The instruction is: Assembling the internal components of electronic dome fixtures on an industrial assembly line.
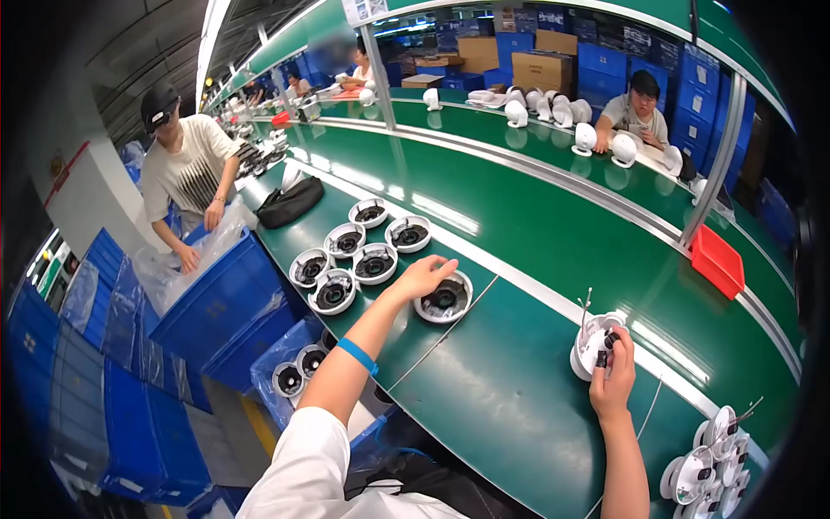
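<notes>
At the middle of the green workbench [493, 372], a person's left hand [424, 278] lies palm-down over a round part [445, 300], white-rimmed and black inside. Its fingers reach along the far rim, but the thumb's side is hidden, so I cannot tell whether it pinches. A blue wristband [356, 353] circles that forearm.

At four o'clock, the right hand [616, 374] is closed on a white housing [586, 346], thumb and fingers beside small black fittings (which exact bit they press is hard to make out). Thin wires [590, 303] rise from the housing's far side; the fingers cover part of its front.

Towards nine o'clock, six similar round parts [374, 263] sit grouped on the bench. At eight o'clock, more show in a plastic-lined bin [264, 370], partly blocked by the left arm. Low at four o'clock, a pile of white pieces [692, 476] overlaps too much to count, its lower edge lost at the dark rim. At ten o'clock, a co-worker [192, 164] reaches into a blue crate [229, 294], hands partly behind cloudy plastic.
</notes>
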Motion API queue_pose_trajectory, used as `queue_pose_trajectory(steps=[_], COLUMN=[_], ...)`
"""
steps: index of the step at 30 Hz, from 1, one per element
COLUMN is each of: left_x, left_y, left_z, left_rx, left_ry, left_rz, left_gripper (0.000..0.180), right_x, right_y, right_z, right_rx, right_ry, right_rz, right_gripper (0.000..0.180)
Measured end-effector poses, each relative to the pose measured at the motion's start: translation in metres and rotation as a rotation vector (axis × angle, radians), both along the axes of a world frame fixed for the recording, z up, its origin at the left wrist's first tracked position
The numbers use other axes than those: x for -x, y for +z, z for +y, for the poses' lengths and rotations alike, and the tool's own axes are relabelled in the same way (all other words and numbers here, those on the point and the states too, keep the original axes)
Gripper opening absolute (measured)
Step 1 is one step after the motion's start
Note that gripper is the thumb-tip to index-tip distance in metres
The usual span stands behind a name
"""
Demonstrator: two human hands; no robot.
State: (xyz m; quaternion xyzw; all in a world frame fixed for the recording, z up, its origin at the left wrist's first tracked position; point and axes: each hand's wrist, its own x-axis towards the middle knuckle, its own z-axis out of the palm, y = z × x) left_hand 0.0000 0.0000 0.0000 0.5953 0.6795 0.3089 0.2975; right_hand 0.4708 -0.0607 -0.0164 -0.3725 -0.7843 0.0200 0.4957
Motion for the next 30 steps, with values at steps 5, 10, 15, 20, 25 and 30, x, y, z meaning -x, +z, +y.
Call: queue_pose_trajectory(steps=[5,10,15,20,25,30], left_x=[0.012,0.138,0.297,0.333,0.320,0.344], left_y=[0.018,-0.090,-0.223,-0.265,-0.246,-0.277], left_z=[-0.102,-0.216,-0.319,-0.351,-0.301,-0.309], left_rx=[-0.592,-0.675,0.093,0.479,0.659,0.567], left_ry=[0.120,0.702,0.892,0.770,0.759,0.611], left_rz=[0.119,0.062,0.477,0.488,0.447,0.318], left_gripper=[0.039,0.046,0.042,0.083,0.089,0.081], right_x=[0.011,0.023,0.039,0.049,0.055,0.045], right_y=[-0.014,-0.026,-0.037,-0.044,-0.049,-0.068], right_z=[0.007,0.015,0.020,0.026,0.033,0.044], right_rx=[0.013,0.023,0.017,-0.006,-0.027,0.056], right_ry=[-0.036,-0.030,-0.017,-0.014,-0.039,-0.027], right_rz=[0.004,0.008,0.041,0.028,0.000,-0.026], right_gripper=[0.053,0.058,0.055,0.051,0.050,0.063])
